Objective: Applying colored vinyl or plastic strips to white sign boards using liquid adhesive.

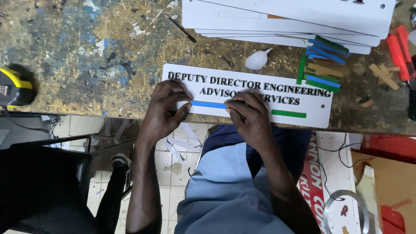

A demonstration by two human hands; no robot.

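Note:
A white rectangular sign plate [316, 110] with black lettering lies at the near edge of a paint-stained workbench [86, 56]. A blue strip [209, 104] lies on its lower left part, and a green strip [288, 114] sits further right. My left hand [166, 108] presses the blue strip's left end with its fingertips. My right hand [247, 113] presses down on the strip's right end, covering part of the lettering. Neither hand lifts anything.
A stack of white boards [286, 19] lies at the back. Loose blue, green and tan strips [324, 65] sit right of the sign, beside a small white bottle [257, 59], red tools [401, 50], a pen [180, 28] and a yellow tape measure [15, 84].

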